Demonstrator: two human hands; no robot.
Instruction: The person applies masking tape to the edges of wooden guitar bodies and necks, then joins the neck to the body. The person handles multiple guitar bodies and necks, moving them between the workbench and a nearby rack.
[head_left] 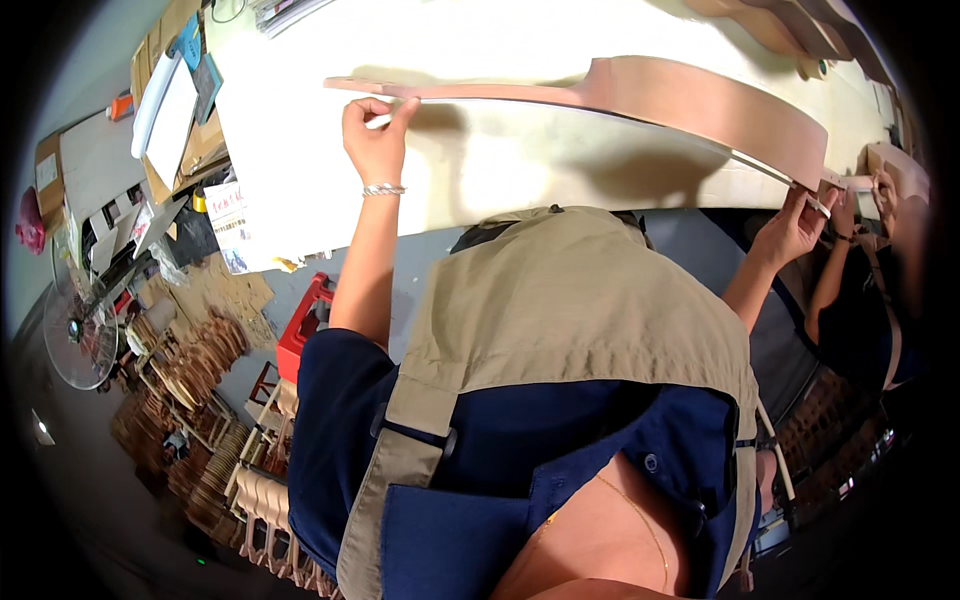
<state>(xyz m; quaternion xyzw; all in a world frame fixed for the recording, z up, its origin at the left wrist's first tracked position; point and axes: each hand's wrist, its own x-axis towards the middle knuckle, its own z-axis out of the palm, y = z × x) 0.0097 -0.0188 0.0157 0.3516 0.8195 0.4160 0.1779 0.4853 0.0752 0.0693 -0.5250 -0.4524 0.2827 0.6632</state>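
Note:
An unfinished, pale wooden guitar (715,108) lies on its side across the light tabletop, its neck (500,92) pointing left and its rounded body to the right. Along its near edge runs a thin white strip (745,158). My left hand (378,140) is closed by the headstock end, thumb and fingers pinched together, with a short white piece (379,121) showing in it. At the tail of the body, my right hand (795,228) is also closed, with a white piece (819,207) between its fingers. Shadow and fingers hide how the strip's ends are held.
Another person's hands (885,195) work on a wooden piece at the far right. More wooden bodies (790,30) stand at the back right. Papers (228,215) lie at the table's left edge. A red stool (303,325), a fan (78,328) and racks of wooden parts (205,360) stand lower left.

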